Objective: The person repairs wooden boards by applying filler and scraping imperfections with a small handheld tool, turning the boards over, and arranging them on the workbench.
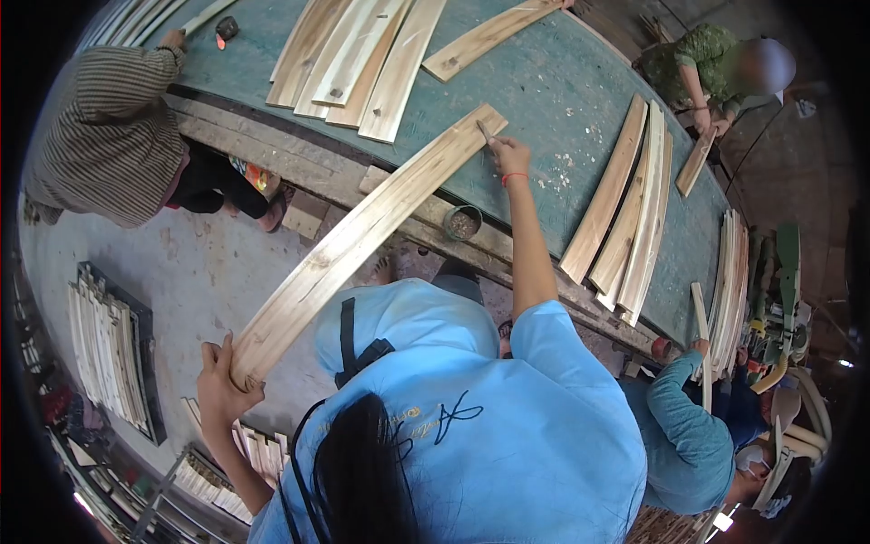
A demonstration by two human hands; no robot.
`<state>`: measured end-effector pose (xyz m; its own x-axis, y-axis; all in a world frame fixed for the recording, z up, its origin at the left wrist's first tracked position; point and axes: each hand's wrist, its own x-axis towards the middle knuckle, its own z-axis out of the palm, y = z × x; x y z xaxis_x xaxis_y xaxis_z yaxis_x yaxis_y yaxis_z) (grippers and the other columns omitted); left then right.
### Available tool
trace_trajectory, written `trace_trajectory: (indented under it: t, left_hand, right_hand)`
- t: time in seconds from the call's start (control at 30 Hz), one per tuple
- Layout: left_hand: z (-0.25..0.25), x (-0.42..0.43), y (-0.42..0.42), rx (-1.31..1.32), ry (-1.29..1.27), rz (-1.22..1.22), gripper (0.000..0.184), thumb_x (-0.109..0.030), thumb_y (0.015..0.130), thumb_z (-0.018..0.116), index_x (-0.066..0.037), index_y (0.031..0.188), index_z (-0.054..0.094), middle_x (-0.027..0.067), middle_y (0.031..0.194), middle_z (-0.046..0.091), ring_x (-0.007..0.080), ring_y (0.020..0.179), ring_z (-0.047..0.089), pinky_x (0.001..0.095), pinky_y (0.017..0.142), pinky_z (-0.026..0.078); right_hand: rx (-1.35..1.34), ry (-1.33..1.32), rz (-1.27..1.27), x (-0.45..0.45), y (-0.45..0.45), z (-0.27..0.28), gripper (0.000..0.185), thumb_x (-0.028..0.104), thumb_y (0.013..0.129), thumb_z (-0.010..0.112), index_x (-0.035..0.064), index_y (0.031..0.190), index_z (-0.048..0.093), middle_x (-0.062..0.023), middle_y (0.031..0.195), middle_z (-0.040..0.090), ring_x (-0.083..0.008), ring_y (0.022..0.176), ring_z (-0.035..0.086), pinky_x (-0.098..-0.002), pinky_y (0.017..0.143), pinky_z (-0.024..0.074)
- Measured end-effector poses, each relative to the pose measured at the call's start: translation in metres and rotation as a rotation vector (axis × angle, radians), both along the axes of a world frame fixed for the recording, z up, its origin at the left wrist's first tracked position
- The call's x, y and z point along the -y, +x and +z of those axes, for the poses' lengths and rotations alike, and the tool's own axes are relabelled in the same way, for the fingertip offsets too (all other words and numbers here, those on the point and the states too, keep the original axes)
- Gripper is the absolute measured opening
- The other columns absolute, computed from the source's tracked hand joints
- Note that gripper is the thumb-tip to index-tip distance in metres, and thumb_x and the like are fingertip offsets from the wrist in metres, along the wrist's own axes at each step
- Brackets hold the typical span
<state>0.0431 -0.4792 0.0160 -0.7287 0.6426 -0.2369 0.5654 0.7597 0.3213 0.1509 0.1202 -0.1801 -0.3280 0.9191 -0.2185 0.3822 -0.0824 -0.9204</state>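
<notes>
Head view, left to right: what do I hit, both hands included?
Stacked wooden slats → left hand → small round container → right hand → fanned planks on green table → plank held by co-worker.

green table (pixel 584 77) | grouped wooden boards (pixel 403 77) | small dark object (pixel 227 27)

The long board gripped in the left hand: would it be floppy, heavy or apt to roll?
The long board is probably stiff: it spans from the left hand to over the table without obvious sag. It seems fairly manageable, with one hand gripping its near end. Its broad, flat face suggests sliding rather than rolling.
</notes>
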Motion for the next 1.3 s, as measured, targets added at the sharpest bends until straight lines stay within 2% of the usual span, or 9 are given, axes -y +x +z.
trace_trajectory:
  t: [0.23, 0.33, 0.57, 0.77, 0.83, 0.87, 0.93, 1.03, 1.3]
  left_hand:
    - [-0.005, 0.002, -0.002, 0.052, 0.003, 0.02, 0.087, -0.018, 0.043, 0.074, 0.003, 0.125, 0.052, 0.0163, 0.096, 0.046, 0.0355, 0.078, 0.058, 0.0423, 0.069, 0.051]
    - [-0.004, 0.001, -0.002, 0.058, -0.014, 0.03, 0.087, -0.018, 0.043, 0.074, 0.003, 0.125, 0.052, 0.0163, 0.096, 0.046, 0.0353, 0.078, 0.058, 0.0421, 0.068, 0.051]
    - [-0.005, 0.002, -0.004, 0.047, -0.019, 0.011, 0.087, -0.018, 0.043, 0.073, 0.002, 0.125, 0.052, 0.0159, 0.096, 0.045, 0.0352, 0.078, 0.058, 0.0423, 0.068, 0.051]
    - [-0.003, 0.001, -0.004, 0.033, -0.012, -0.003, 0.087, -0.018, 0.044, 0.073, 0.001, 0.126, 0.052, 0.0156, 0.096, 0.046, 0.0349, 0.078, 0.058, 0.0424, 0.068, 0.051]
    - [-0.005, 0.003, -0.004, 0.029, -0.012, -0.011, 0.087, -0.019, 0.044, 0.073, 0.0, 0.126, 0.051, 0.0156, 0.096, 0.046, 0.035, 0.078, 0.058, 0.0424, 0.068, 0.051]
    - [-0.007, 0.004, -0.005, 0.027, -0.009, -0.012, 0.087, -0.019, 0.044, 0.073, 0.0, 0.126, 0.051, 0.0156, 0.096, 0.046, 0.035, 0.078, 0.058, 0.0424, 0.068, 0.051]
    - [-0.012, 0.007, -0.006, 0.025, 0.013, -0.026, 0.088, -0.019, 0.044, 0.073, 0.0, 0.127, 0.051, 0.0156, 0.096, 0.045, 0.035, 0.078, 0.057, 0.0423, 0.068, 0.051]
    - [-0.01, 0.006, -0.005, 0.038, 0.001, -0.011, 0.088, -0.019, 0.044, 0.073, 0.0, 0.127, 0.051, 0.0156, 0.096, 0.045, 0.0349, 0.077, 0.057, 0.0422, 0.068, 0.05]
    - [-0.003, 0.004, -0.007, 0.007, 0.003, -0.017, 0.088, -0.018, 0.043, 0.073, 0.0, 0.127, 0.051, 0.0158, 0.095, 0.045, 0.035, 0.078, 0.057, 0.0423, 0.068, 0.05]
  right_hand:
    - [-0.218, -0.343, 0.001, 0.003, 0.002, 0.014, 0.028, 0.009, 0.082, 0.066, 0.0003, 0.106, 0.053, -0.0027, 0.074, 0.053, -0.0071, 0.046, 0.041, -0.0209, 0.035, 0.026]
    - [-0.183, -0.357, -0.005, -0.004, 0.001, 0.002, 0.021, 0.009, 0.08, 0.068, 0.0014, 0.098, 0.061, -0.0043, 0.074, 0.06, -0.0076, 0.045, 0.044, -0.0218, 0.036, 0.0298]
    - [-0.1, -0.342, -0.013, 0.002, -0.001, 0.014, 0.018, 0.011, 0.081, 0.068, 0.0004, 0.094, 0.061, -0.0021, 0.074, 0.056, -0.0066, 0.046, 0.041, -0.0211, 0.036, 0.0247]
    - [0.166, 0.003, -0.039, -0.005, -0.007, -0.002, 0.016, 0.014, 0.078, 0.069, 0.0, 0.085, 0.067, -0.004, 0.064, 0.06, -0.0122, 0.049, 0.051, -0.0294, 0.041, 0.0371]
    - [0.281, 0.463, -0.015, -0.008, -0.007, -0.015, 0.018, 0.016, 0.076, 0.069, 0.0004, 0.085, 0.068, -0.0114, 0.062, 0.063, -0.0218, 0.053, 0.059, -0.0365, 0.053, 0.0452]
    - [0.279, 0.465, -0.017, -0.005, -0.007, -0.011, 0.018, 0.016, 0.076, 0.069, 0.0004, 0.085, 0.068, -0.0114, 0.062, 0.063, -0.0218, 0.053, 0.059, -0.0365, 0.053, 0.0452]
    - [0.218, 0.588, -0.08, 0.009, -0.007, 0.003, 0.014, 0.016, 0.078, 0.068, 0.004, 0.086, 0.068, -0.0175, 0.081, 0.067, -0.0352, 0.072, 0.064, -0.0434, 0.066, 0.0496]
    - [0.336, 0.915, -0.021, 0.019, -0.003, 0.003, 0.011, 0.015, 0.081, 0.064, 0.0055, 0.085, 0.066, -0.0143, 0.084, 0.064, -0.0359, 0.071, 0.062, -0.0453, 0.065, 0.0492]
    - [0.348, 0.998, 0.162, 0.031, 0.004, 0.003, 0.009, 0.014, 0.082, 0.063, 0.0059, 0.084, 0.066, -0.0141, 0.083, 0.062, -0.0352, 0.071, 0.062, -0.0439, 0.063, 0.0495]
